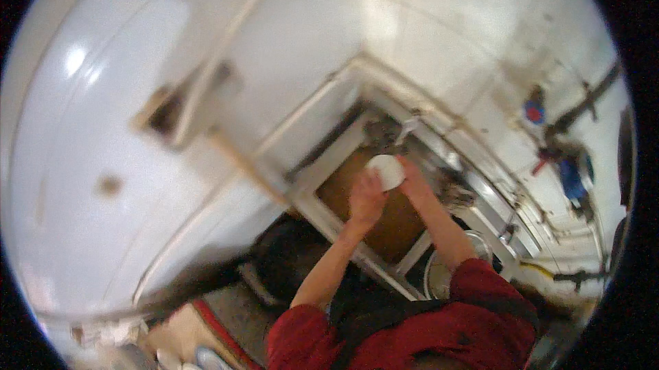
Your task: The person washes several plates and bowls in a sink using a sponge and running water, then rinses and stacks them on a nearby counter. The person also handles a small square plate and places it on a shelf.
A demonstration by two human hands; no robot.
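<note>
A small round white dish (387, 171), blurred, is held above brown water (391, 226) in a metal-rimmed sink. Whether it is a bowl or a plate I cannot tell. My left hand (367, 199) grips its near left side, with the fingers over its surface. At the right edge, my right hand (409, 174) holds the same dish. Just beyond my hands, a tap (409, 129) reaches over the back of the sink. What lies under the brown water is hidden.
A round metal pot (431, 278) stands below my right forearm. Pale walls meet in the corner behind the sink. Hoses and a blue item (571, 179) hang on the right wall. A wooden handle (247, 166) slants at the left. Pale dishes (206, 357) lie at the lower left.
</note>
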